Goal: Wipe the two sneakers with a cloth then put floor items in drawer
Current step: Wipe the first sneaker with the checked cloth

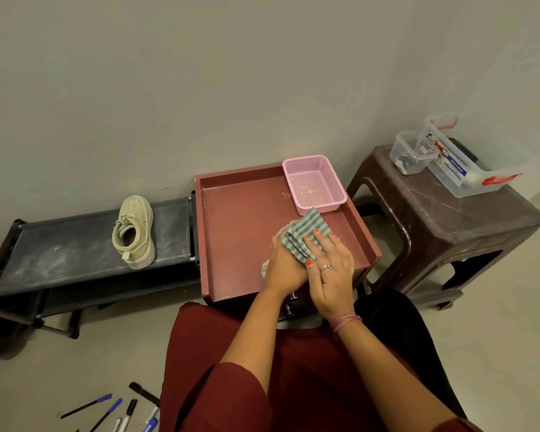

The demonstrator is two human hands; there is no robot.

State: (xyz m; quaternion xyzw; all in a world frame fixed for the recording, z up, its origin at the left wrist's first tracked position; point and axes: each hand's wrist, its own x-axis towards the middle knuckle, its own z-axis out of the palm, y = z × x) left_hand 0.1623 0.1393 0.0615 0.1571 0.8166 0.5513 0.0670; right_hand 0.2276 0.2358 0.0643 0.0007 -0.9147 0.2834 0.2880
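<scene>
hands meet over the open drawer. the right hand (329,269) lies flat, fingers straight, pressing a green-and-grey striped cloth (304,233) down against whatever the left hand (286,269) cups beneath it. the left hand's fingers curl up around the cloth's near edge, and a pale bit of something pokes out under the wrist; it may be the second sneaker, but it is too hidden to say.

just past the cloth sits a pink perforated plastic basket (314,183) in the far right corner of the reddish-brown shallow drawer (240,219). left of the drawer, a worn beige lace-up sneaker (134,232) stands alone on the dusty black low shoe rack (75,244). to the right, a brown plastic stool (443,219) carries two clear plastic storage boxes (468,160). on the floor at the bottom left lie scattered blue and black pens and markers (122,411), not yet picked up.

risks, as i judge them: the bunched cloth could slip off the fingers if the pressing hand slides too fast, and dirt wiped loose would drop into the drawer meant for the pens. the pens lie close to the knees, so a shift of the legs could roll them away or under the rack.
</scene>
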